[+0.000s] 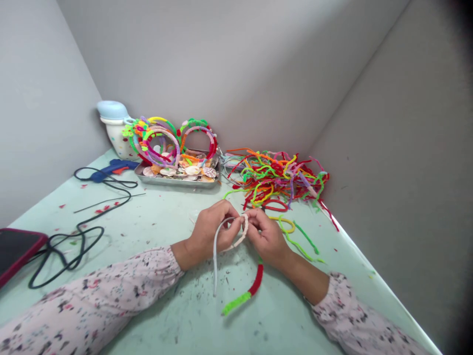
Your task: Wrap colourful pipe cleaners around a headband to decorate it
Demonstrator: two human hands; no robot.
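Both my hands grip a thin headband (pixel 215 261) over the middle of the table. Its bare, pale grey end curves down beside my left hand (pixel 210 229). The other end, wrapped in red and bright green pipe cleaner (pixel 256 281), hangs below my right hand (pixel 269 239). A pale pink pipe cleaner (pixel 242 238) loops between the two hands. My left fingers are closed round the band. The right thumb and fingers pinch together at the pink piece near the band; the exact grip is partly hidden by the fingers.
Behind my hands lie a heap of coloured pipe cleaners (pixel 281 177) and red-handled scissors (pixel 275 205). A metal tray (pixel 177 182) holds shells, with finished headbands (pixel 197 125) on it. Left are a blue glue gun (pixel 111 170), its black cord (pixel 83 231), a cup (pixel 118 133) and a phone (pixel 18 251).
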